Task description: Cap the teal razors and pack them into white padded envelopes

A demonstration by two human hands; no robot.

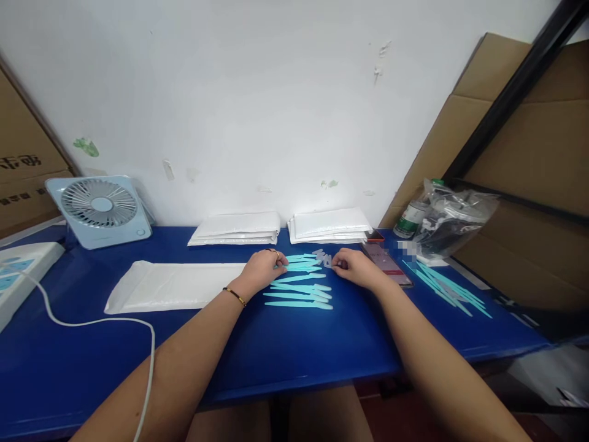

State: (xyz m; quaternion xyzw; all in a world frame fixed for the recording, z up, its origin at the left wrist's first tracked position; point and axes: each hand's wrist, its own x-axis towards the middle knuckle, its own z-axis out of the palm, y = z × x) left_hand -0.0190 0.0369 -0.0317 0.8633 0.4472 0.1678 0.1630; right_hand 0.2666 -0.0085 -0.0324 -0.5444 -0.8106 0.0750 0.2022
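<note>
Several thin light-blue plastic sticks (299, 287) lie side by side on the blue table (285, 350) between my hands. My left hand (261, 268) rests knuckles up on the table, its fingertips touching the left ends of the upper sticks. My right hand (352, 267) pinches a small pale piece (323, 258) at the right end of the top sticks. Whether that piece is lifted off the table I cannot tell. A gold bracelet sits on my left wrist.
A flat white padded mailer (175, 285) lies left of my left hand. Two stacks of white mailers (237, 228) (330, 225) stand against the wall. Further light-blue sticks (448, 288), a phone (387, 263), a plastic bag (453, 218), a small fan (100, 210) and a white cable (99, 321) surround them.
</note>
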